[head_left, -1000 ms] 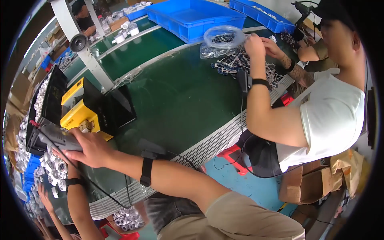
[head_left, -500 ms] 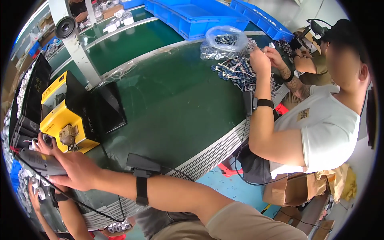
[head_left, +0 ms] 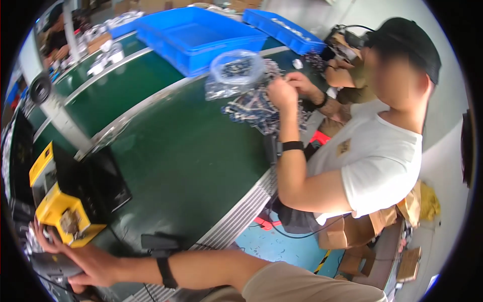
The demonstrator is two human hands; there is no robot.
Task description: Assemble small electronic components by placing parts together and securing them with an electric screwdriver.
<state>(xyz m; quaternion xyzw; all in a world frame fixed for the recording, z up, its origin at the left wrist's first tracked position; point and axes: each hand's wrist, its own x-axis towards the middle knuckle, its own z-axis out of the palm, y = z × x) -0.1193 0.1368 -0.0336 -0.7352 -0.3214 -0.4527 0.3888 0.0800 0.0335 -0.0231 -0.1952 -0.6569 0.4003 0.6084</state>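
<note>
The right hand [head_left: 93, 264] is closed around a grey corded handheld power tool [head_left: 53, 263], its upper fingers stretched out beyond it. The left hand [head_left: 76, 288], just below the right, is mostly hidden, so its grip cannot be told. Just beyond the right hand stands a yellow-and-black benchtop machine [head_left: 48, 207]; the green worktop [head_left: 166, 161] spreads to the hand's right.
</note>
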